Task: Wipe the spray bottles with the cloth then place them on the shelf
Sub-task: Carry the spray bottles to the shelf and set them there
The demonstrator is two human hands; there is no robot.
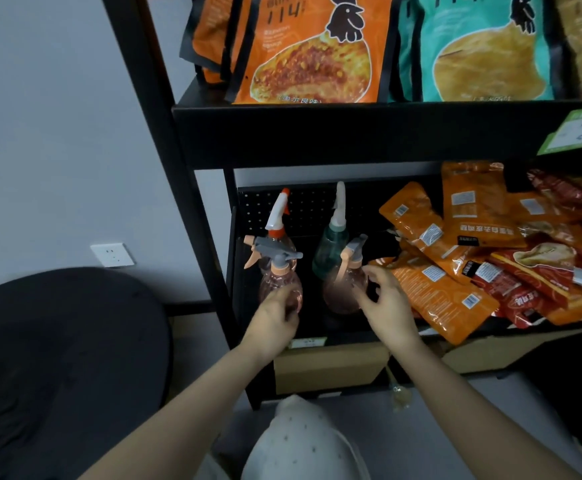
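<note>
Several spray bottles stand on the lower black shelf (pixel 317 332). Front left is a pink bottle with a grey trigger (pixel 279 271); my left hand (pixel 275 323) is wrapped around its belly. Front right is a second pink bottle (pixel 343 289) with a peach trigger; my right hand (pixel 384 303) touches its right side with fingers spread. Behind them stand a bottle with a white and orange sprayer (pixel 277 216) and a teal bottle (pixel 331 244). No cloth can be made out in either hand.
Orange and red snack packets (pixel 473 258) lie piled on the shelf just right of the bottles. Large snack bags (pixel 313 53) fill the upper shelf. Cardboard boxes (pixel 331 367) sit below. A dark round seat (pixel 61 358) is at left, and my knee (pixel 300 441) is at the bottom.
</note>
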